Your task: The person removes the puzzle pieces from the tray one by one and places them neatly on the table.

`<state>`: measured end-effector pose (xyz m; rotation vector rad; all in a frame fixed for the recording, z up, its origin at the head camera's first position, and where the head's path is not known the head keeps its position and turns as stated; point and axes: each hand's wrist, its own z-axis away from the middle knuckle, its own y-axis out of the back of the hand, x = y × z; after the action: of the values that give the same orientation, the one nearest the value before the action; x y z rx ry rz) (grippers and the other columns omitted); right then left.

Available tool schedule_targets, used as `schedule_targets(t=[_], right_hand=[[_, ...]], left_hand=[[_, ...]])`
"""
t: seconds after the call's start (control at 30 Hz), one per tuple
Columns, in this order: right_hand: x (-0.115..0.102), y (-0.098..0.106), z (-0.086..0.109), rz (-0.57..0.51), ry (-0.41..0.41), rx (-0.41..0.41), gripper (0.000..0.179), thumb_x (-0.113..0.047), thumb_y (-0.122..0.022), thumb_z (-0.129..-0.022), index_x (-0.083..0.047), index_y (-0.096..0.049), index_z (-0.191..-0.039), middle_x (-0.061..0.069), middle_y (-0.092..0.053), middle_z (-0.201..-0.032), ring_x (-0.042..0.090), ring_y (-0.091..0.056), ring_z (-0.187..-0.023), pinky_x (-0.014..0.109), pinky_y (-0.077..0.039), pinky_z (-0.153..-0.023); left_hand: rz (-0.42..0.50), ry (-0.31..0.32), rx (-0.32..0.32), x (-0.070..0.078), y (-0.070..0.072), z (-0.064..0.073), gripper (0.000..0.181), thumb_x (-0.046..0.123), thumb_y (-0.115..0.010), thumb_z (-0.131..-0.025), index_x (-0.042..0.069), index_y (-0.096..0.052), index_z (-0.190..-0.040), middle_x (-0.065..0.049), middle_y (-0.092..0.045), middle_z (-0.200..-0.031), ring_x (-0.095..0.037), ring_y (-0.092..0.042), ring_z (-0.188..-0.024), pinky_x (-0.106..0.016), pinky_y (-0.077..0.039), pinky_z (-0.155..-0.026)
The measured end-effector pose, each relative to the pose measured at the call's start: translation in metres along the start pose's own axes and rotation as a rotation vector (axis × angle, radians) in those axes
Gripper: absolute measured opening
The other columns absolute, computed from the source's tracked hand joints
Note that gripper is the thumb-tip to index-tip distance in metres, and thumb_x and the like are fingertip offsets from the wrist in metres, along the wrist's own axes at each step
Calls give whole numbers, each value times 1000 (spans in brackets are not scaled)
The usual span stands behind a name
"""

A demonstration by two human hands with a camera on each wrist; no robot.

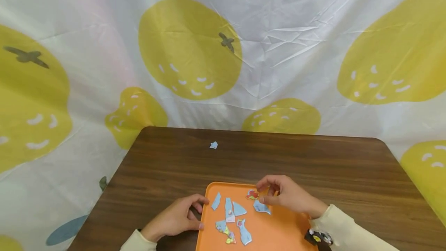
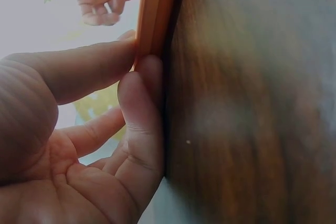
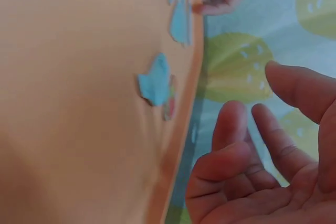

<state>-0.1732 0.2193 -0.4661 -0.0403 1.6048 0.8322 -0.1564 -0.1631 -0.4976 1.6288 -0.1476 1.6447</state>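
An orange tray (image 1: 275,229) lies on the table and carries several flat, irregular light-blue puzzle-like pieces. My left hand (image 1: 177,218) holds the tray's left rim (image 2: 156,14), thumb and fingertips against it. Over the tray's far right part, my right hand (image 1: 290,196) hovers with curved fingers. In the right wrist view its fingers (image 3: 231,124) are spread apart with nothing between them. Nearest to it are a red-and-yellow piece (image 1: 251,194) and a blue piece (image 1: 262,207). Further left lie a long strip (image 1: 228,208), a triangular piece (image 1: 239,208) and a piece with a yellow pattern (image 1: 221,226).
A small pale-blue piece (image 1: 214,145) lies on the dark wooden table (image 1: 167,162) near its back edge. Behind the table hangs a white cloth (image 1: 278,57) printed with yellow fruit. A small black object (image 1: 315,237) is by my right sleeve.
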Motion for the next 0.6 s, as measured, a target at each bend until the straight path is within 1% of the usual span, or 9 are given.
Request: schedule_targets(t=[0.2,0.37,0.47,0.6], right_hand=[[7,-7,2,-12,3,-20,31,-16,-84,-90,-5,-74,-117,14,-76,-109,9,-60,-72,23,-52,-66],[16,-15,1,-30,23,-22,32,-9,-86,-85,-2,-74,-113,15,-75,-104,7,-61,-72,22,-53,-65],[18,-18,1,-13,30,-5,31,-8,-88,-82,-2,-74,-110,13,-75,-100,5,-59,-72,21,-51,-65],[20,-21,1,34,29,19,32,-9,-90,-79,-5,-75,-107,9,-74,-94,5,-55,-69,21,-48,-62]], left_hand=[[-4,12,5,1,1,-1,56,9,-88,-85,9,-63,-135,-10,-63,-108,-12,-73,-76,-24,-59,-68],[-9,25,8,1,1,-2,56,10,-88,-85,11,-63,-135,-9,-63,-108,-13,-73,-76,-25,-59,-68],[-14,26,12,1,0,-2,56,11,-88,-85,10,-63,-135,-9,-63,-108,-13,-73,-76,-25,-58,-68],[-18,26,15,0,-1,-1,56,11,-88,-84,11,-64,-134,-9,-63,-108,-13,-72,-76,-25,-58,-68]])
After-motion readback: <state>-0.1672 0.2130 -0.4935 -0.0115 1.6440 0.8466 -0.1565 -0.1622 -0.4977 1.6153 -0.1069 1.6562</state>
